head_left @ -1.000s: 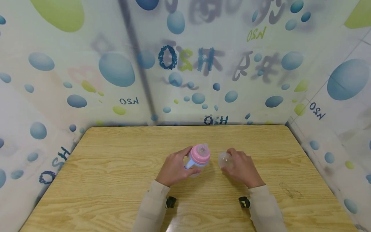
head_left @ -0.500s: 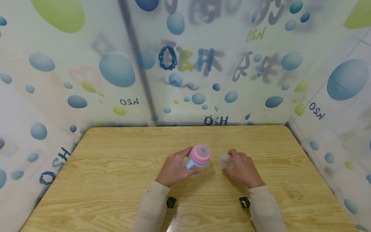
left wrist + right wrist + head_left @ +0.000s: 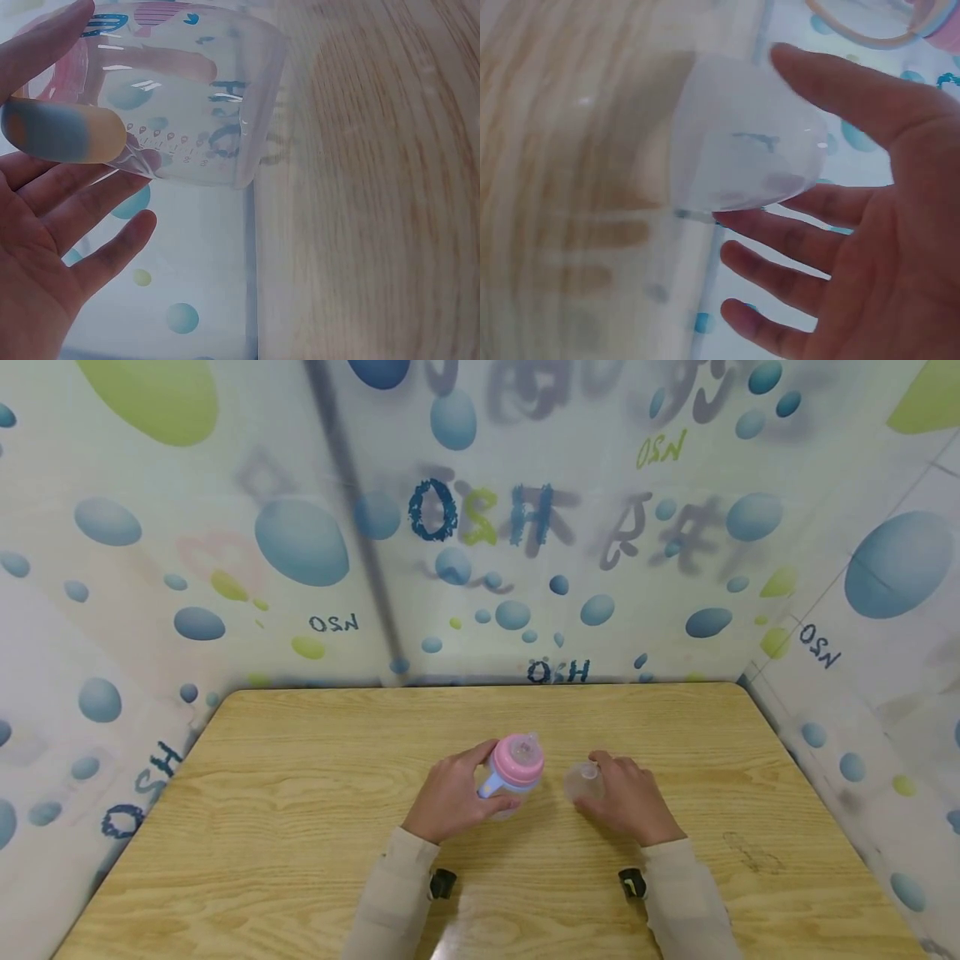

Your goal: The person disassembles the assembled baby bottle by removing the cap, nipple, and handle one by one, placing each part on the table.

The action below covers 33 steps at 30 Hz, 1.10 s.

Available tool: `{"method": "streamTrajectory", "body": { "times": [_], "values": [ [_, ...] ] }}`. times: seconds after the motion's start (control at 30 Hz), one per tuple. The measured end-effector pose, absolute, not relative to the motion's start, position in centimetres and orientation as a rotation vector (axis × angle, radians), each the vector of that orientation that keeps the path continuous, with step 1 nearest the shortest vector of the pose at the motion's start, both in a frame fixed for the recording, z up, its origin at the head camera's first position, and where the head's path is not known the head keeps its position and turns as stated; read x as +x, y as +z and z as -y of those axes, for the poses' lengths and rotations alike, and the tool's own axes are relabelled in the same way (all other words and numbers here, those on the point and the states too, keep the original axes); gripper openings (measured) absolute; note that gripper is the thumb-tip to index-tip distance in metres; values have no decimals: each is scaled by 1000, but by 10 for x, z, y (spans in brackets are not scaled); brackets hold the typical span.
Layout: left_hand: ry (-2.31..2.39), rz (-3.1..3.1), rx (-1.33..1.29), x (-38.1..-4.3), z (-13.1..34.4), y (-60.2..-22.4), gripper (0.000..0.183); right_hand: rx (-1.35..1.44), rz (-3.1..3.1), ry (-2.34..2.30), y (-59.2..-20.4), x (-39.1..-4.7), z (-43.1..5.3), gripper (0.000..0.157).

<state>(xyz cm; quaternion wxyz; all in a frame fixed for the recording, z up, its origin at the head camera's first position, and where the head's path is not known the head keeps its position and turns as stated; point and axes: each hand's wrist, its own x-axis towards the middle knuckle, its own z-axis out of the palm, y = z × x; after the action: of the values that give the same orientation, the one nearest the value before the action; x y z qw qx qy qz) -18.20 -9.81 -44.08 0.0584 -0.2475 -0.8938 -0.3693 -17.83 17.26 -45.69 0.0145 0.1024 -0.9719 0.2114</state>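
Observation:
My left hand grips a baby bottle by its side and handle. The bottle has a pink collar, a clear teat and a light blue handle with a cream end. Its clear body shows printed measuring marks and is tilted, its base close over the table. To the right, my right hand holds a clear, dome-shaped cap between thumb and fingers, with its rim low at the tabletop. In the right wrist view the ring and little fingers stand apart from the cap.
Both hands work above a wood-grain table. Behind it and at the sides hang pale sheets printed with blue and green drops and letters. A dark device sits under the left wrist, another dark device under the right.
My right hand has come slightly nearer along with the clear cap, whose tilt has shifted a little. My left hand and the bottle are almost still.

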Motion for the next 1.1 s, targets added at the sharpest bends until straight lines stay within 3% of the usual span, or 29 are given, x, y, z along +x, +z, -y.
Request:
{"method": "streamTrajectory", "body": {
  "times": [0.1, 0.27, 0.43, 0.83, 1.1],
  "values": [
    [-1121, 2709, -752, -182, 98, -440, 76, 267, 3012, 710, -452, -178, -169, 64],
    [-1127, 2700, -761, -182, 97, -439, 75, 278, 2873, 845, -444, -177, -163, 52],
    [-1126, 2687, -768, -182, 96, -440, 73, 312, 2736, 1003, -436, -173, -150, 52],
    [-1097, 2671, -799, -181, 93, -441, 70, 588, 2612, 1099, -425, -160, -119, 42],
    [-1112, 2644, -841, -180, 90, -441, 66, 553, 2630, 1089, -425, -159, -120, 49]
  ]
}}
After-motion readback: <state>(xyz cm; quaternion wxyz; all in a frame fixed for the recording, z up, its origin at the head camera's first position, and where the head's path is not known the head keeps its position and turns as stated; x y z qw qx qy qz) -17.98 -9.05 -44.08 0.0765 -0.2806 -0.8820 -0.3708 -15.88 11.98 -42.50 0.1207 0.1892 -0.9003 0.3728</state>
